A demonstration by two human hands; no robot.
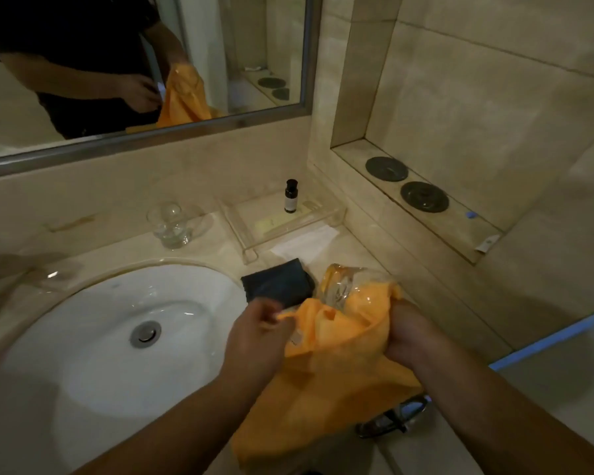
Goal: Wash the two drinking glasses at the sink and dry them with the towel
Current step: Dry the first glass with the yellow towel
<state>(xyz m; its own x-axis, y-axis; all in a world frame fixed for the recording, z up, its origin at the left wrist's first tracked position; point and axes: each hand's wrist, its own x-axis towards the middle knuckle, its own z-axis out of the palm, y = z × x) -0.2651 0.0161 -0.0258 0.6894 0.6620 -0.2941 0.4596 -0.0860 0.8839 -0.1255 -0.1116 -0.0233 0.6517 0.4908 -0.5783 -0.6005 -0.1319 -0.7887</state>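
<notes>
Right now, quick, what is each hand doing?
Left hand: pinches an edge of the orange towel.
Right hand: grips the orange towel bunched round a drinking glass.

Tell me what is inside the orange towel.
A drinking glass: one end pokes out of the towel, the rest is hidden by cloth. The right hand grips the towel; the left hand pinches its edge.

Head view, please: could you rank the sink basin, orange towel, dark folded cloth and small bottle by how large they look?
1. sink basin
2. orange towel, though nearness to the camera enlarges it
3. dark folded cloth
4. small bottle, which stands farthest back
</notes>
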